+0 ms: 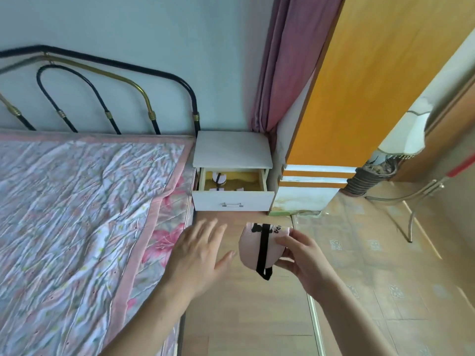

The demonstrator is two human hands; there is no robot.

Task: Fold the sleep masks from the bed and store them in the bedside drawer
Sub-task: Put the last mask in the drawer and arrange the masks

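I see a folded pink sleep mask (253,246) pinched in my right hand (300,255) at lower centre; my left hand (198,255) is spread, empty. Storing step: next carry it up-frame into the open drawer (232,192).

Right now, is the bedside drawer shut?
No, the drawer stands pulled open, with folded masks visible inside, while the right hand holds another pink mask.
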